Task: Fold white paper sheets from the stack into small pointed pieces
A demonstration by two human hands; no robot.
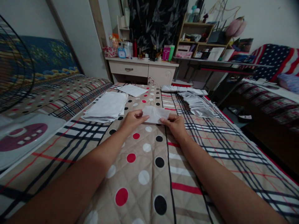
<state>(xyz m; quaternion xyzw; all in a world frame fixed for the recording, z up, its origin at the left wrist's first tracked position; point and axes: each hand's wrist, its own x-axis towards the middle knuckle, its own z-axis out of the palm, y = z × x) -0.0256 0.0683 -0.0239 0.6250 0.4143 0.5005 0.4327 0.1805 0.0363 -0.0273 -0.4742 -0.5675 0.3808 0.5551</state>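
Note:
A small white paper-like sheet [154, 114] is stretched flat between my two hands, a little above the patterned bedspread. My left hand [135, 119] pinches its left end with the thumb on top. At the right end, my right hand [174, 123] grips it the same way, thumb over the near edge. Left of my hands lies a stack of larger white sheets [107, 105], and behind it a smaller white pile [132, 90]. To the right, a fanned row of thin white pieces [196, 102] rests on the bedspread, with a long white bundle [183, 90] behind it.
The quilted bedspread [143, 155] has dots and plaid. At the left edge lies a white bag with a purple print [25, 133], near a black wire fan guard [17, 62]. A white dresser [135, 69] with bottles stands beyond the bed, beside a shelf [198, 34].

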